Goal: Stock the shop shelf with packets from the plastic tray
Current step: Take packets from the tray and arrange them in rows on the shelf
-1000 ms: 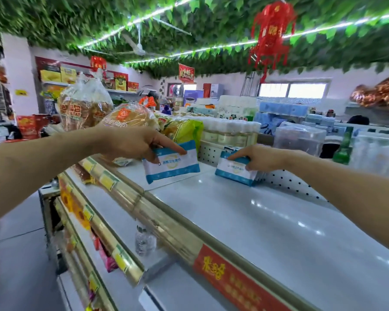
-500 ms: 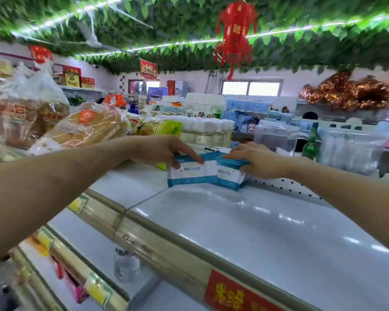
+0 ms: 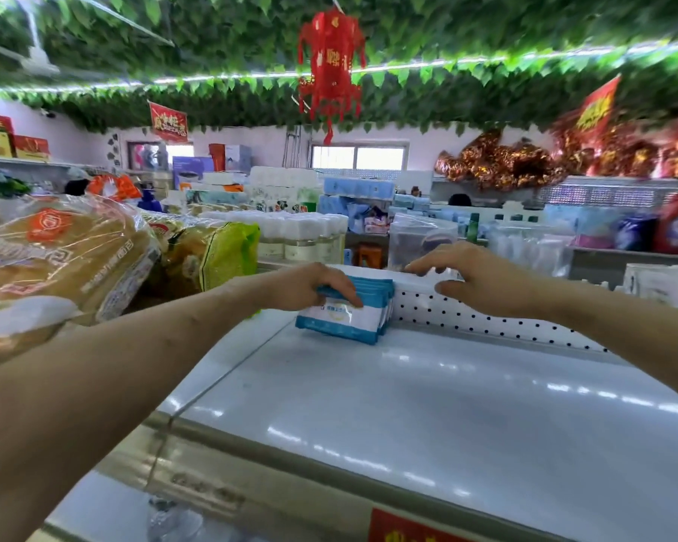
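Head view

- Left hand [image 3: 313,285]: arm reaches in from the lower left, forearm running diagonally up across the shelf edge. Palm down, wrist roughly level. Fingers curl over the top edge of the stack, with the fingertips lying on the front face; the thumb is hidden. Grip: grasping the packets from above.
- Packets [image 3: 339,320]: a small stack of flat blue-and-white packets standing on edge, leaning slightly back. They sit at the rear of the shelf, with the rearmost against or just in front of the back panel; which cannot be told.
- Right hand [image 3: 482,279]: arm comes in from the right edge, forearm sloping up to the left. Palm down, fingers spread and loosely extended over the top of the back panel, thumb lying in front of the panel. It holds nothing. The fingertips are blurred, so contact with the panel cannot be told. The hand is just right of the packets and apart from them.
- Shelf [image 3: 427,404]: white, glossy top deck.
- Back panel [image 3: 486,320]: white and perforated, along the rear of the shelf.
- Front rail [image 3: 259,469]: metallic strip along the near edge.
- Bread bags [image 3: 63,260]: clear-wrapped loaves, far left.
- Green packet [image 3: 231,254]: beside the bread.
- Lantern [image 3: 331,68]: red, hanging overhead
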A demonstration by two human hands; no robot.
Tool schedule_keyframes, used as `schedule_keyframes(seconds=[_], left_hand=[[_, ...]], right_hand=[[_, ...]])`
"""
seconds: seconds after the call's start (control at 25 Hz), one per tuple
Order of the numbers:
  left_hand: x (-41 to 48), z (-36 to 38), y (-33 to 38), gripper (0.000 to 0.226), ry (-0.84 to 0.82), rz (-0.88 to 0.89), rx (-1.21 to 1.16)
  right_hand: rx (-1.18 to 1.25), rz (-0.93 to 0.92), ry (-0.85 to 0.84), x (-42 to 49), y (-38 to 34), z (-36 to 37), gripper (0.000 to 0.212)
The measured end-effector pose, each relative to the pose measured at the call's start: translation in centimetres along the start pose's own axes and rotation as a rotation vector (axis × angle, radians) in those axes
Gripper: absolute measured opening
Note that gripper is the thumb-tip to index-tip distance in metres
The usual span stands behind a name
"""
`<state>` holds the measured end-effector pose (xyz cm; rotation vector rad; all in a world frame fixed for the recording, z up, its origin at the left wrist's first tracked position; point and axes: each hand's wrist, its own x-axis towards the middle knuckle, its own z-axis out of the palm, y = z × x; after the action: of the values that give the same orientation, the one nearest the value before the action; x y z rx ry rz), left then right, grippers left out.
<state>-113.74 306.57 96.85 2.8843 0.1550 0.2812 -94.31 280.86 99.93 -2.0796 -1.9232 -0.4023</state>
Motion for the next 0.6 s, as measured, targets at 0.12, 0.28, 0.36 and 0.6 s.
schedule_keyframes(seconds=[0.12,0.28,0.36,0.6], left_hand=[[0.4,1.2,0.0,0.071,0.079,0.042,0.016],[0.3,1.5,0.1,0.064,0.116,0.028,0.09],[-0.8,1.3,0.4,0.061,0.126,0.005,0.033],[-8.7,-1.0,2.2,0.042,0.243,-0.251,-0.016]], right_hand=[[-0.021,0.012,-0.008,-0.7,-0.6,-0.1,0.047],[-0.046,0.015,-0.042,-0.6,-1.9,0.0,0.047],[-0.051,-0.008,-0.071,-0.1,-2.5,-0.1,0.048],[-0.001,-0.176,-0.134,2.4,-5.3,0.2,0.045]])
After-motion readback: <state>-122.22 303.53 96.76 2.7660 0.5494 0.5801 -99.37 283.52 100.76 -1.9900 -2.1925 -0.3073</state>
